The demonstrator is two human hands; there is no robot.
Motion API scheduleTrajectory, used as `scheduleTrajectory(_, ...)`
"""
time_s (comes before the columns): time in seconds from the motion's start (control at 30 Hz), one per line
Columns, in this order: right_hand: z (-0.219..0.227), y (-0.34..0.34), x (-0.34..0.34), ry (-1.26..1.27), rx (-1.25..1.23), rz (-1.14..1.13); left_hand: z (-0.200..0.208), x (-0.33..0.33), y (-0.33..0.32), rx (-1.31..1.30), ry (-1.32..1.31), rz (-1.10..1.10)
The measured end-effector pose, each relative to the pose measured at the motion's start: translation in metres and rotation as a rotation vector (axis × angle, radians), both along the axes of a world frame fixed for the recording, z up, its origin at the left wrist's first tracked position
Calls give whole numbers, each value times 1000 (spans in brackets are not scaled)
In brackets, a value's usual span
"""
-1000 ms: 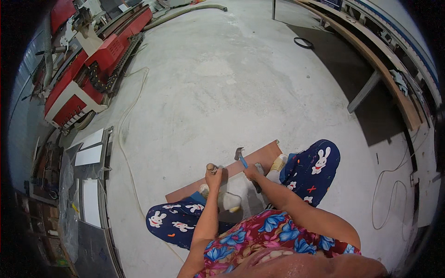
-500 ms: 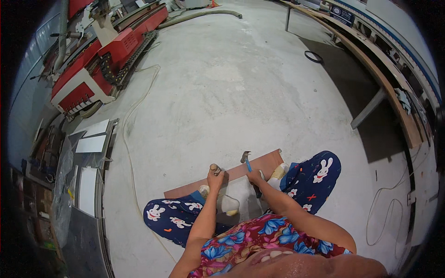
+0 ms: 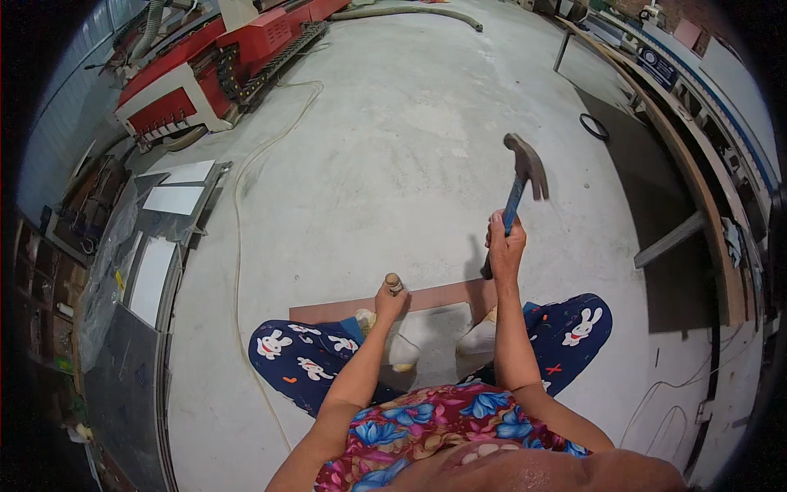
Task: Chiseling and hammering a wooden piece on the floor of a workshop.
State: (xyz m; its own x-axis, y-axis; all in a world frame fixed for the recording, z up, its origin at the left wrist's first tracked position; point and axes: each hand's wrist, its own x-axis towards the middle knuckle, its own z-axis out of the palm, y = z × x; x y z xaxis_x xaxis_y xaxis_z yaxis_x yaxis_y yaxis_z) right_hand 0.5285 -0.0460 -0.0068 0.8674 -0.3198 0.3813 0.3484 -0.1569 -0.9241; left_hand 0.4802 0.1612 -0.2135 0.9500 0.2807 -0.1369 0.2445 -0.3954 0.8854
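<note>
a pale concrete floor [image 3: 369,180] spreads before you, a red machine [image 3: 172,90] at its far left. your left hand [image 3: 390,305] is closed around a round wooden handle [image 3: 393,282], end up, its lower part hidden, over the reddish-brown board [image 3: 438,297] lying by your feet [image 3: 400,351]. your right hand [image 3: 506,246] wraps a blue-handled hammer [image 3: 516,197], held up well apart from the wooden handle.

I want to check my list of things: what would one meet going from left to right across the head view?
White sheets, pale cord on the left floor, left hand around a brown piece, right hand holding a hammer, black ring, table leg.
</note>
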Motion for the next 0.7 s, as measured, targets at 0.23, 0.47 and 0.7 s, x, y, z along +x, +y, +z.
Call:
scheduleTrajectory(0.23,-34,5,-6,146,156,211,-6,0,-1,33,-55,-19)
scheduleTrajectory(0.47,-98,4,-6,411,-64,82,-22,-8,2,-32,-25,-37)
scheduleTrajectory(0.7,-83,8,-6,263,-229,58,-27,11,11,-1,-35,75)
